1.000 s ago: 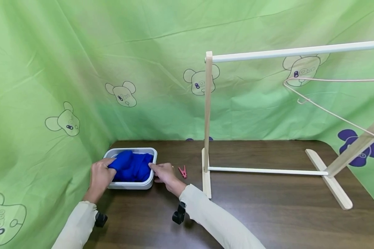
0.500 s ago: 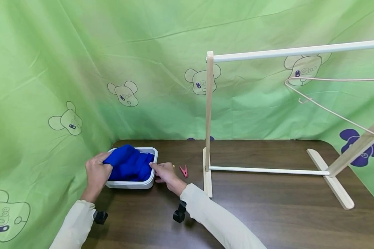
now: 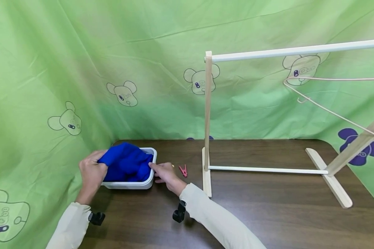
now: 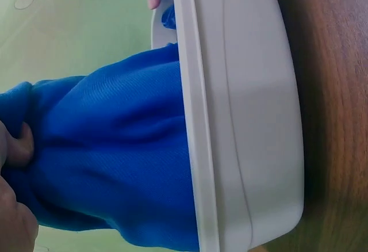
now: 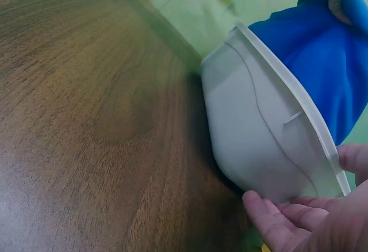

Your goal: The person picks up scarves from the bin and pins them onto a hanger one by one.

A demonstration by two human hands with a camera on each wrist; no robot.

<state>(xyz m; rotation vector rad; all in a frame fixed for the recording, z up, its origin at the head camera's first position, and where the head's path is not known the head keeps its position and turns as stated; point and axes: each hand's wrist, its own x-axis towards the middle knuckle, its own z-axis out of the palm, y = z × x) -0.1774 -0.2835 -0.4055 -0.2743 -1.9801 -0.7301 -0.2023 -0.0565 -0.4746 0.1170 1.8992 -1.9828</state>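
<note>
A blue cloth [image 3: 126, 165] bulges out of a white plastic tub [image 3: 129, 184] at the table's left rear. My left hand [image 3: 91, 173] grips the cloth's left edge and lifts it over the tub's rim; in the left wrist view the cloth [image 4: 109, 160] is bunched between the fingers [image 4: 17, 148] beside the tub wall [image 4: 247, 102]. My right hand [image 3: 163, 174] holds the tub's right end, thumb on the rim. The right wrist view shows its fingers [image 5: 287, 220] under the tub's wall [image 5: 253, 137], with the cloth [image 5: 313, 56] above.
A red clothespin [image 3: 183, 171] lies just right of my right hand. A wooden drying rack [image 3: 207, 114] stands mid-table, its top bar [image 3: 293, 52] running right, a pale hanger [image 3: 318, 103] hanging from it. Green printed fabric [image 3: 81, 69] closes off the back and left.
My left hand has pulled the blue cloth up and leftward, out over the tub's left rim. The tub has shifted slightly left. My right hand stays on the tub's right end.
</note>
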